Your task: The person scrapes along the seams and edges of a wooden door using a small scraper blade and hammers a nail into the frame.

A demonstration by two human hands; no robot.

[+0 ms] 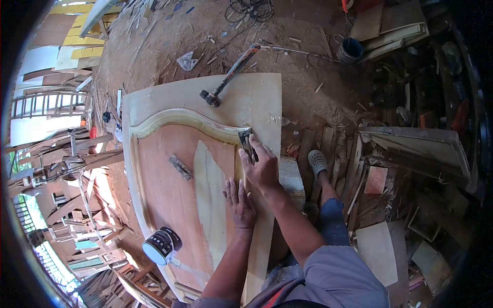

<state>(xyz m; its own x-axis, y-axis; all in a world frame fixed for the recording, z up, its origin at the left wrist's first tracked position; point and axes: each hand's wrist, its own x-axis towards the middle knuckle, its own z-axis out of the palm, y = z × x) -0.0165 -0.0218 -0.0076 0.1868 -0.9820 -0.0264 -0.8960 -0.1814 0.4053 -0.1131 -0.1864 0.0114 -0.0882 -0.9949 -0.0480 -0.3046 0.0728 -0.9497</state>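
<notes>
The person's right hand [264, 167] is gripping a small, dark, flat-sided block [245, 135], holding it against the right end of the pale, curved wooden moulding [179, 116] on a broad reddish-and-cream wooden panel [162, 159]. The left hand [240, 209] is resting palm-down nearby, its grip spread flat. A black-headed hammer [232, 74] is lying across the panel's far edge; a black cylindrical can [163, 243] is sitting at its left.

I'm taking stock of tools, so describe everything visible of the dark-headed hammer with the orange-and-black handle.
The hammer has a dark, metallic-looking head and a straight orange-and-black handle, material unclear. It lies aslant, head on the pale wooden panel, handle jutting past its far edge. Only the panel visibly touches it.
</notes>
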